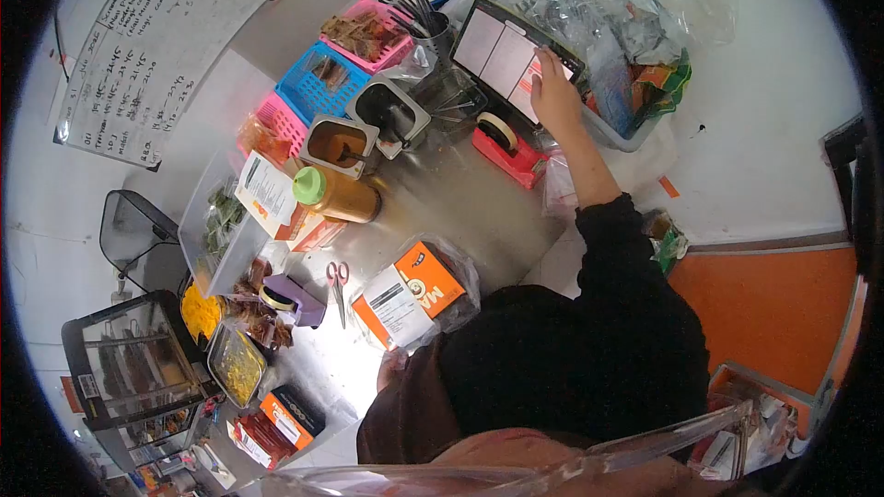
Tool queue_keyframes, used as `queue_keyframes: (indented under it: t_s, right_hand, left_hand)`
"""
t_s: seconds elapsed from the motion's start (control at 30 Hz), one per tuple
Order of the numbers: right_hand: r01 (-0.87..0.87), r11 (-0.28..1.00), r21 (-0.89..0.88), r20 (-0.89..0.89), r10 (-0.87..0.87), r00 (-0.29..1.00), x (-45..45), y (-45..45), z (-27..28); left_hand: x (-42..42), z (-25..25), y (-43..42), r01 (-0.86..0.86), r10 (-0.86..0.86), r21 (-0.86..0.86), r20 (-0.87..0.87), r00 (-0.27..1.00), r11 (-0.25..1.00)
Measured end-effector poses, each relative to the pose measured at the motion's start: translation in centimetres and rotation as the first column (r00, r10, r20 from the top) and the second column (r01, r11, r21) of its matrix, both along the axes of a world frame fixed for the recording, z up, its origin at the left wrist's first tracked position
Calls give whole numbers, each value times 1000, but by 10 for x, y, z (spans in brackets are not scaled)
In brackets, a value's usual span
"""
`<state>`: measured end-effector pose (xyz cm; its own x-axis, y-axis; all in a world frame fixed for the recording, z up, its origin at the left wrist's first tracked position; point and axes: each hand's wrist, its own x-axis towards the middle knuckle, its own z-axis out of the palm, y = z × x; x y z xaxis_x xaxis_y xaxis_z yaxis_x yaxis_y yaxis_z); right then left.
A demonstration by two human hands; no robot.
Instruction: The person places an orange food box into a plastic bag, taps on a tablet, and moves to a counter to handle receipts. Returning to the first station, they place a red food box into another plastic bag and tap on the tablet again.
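My right hand (554,97) reaches to a tablet (506,55) in a dark case, its fingers stretched out over the lit screen and holding nothing. Low in the view, my left hand (391,368) shows only in part beside an orange and white box (410,294) in a clear plastic bag. Its fingers are mostly hidden, and I cannot tell whether it grips the bag. A printed label is on the box. Close to the box lie scissors (338,290) with pink handles. A red tape dispenser (509,152) stands just below the tablet.
A green-capped sauce bottle (345,195), metal food containers (341,143) and blue and pink baskets (324,83) line the steel table's far side. A purple tape dispenser (293,302) and a tray of yellow food (237,364) are at left. Plastic bags (589,14) crowd behind the tablet.
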<state>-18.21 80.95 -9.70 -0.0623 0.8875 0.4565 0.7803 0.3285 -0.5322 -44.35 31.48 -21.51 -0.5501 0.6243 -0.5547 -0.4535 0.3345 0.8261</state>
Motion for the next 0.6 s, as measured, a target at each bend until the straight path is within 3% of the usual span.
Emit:
queue_keyframes:
  t_s: [0.1,0.2,0.3,0.4,0.5,0.53,0.57,0.6]
  right_hand:
    - [-107,993,-55,151,114,982,-2,-6,-20]
    - [-60,990,-129,130,77,989,3,-7,-24]
    - [-39,998,-44,67,42,997,4,-8,-21]
    - [2,998,-57,36,0,999,3,-11,-10]
    - [46,995,-87,40,-43,998,1,-14,-6]
    - [11,997,-78,41,-7,999,-1,-15,-9]
    - [-24,997,-69,42,27,999,-4,-18,-16]
    - [-59,997,-60,43,61,997,-6,-21,-20]
  left_hand:
    - [5,44,20,-116,111,13,214,971,993]
    - [-5,35,21,-247,209,6,508,836,969]
    - [-8,30,9,-196,115,101,525,844,975]
    - [-7,30,13,-229,220,-37,465,857,973]
    - [0,38,19,-225,217,-27,400,890,974]
    - [-2,35,17,-34,29,25,175,984,999]
    - [-6,29,13,165,-163,30,-66,984,986]
    - [-9,22,10,230,-226,17,-117,967,973]
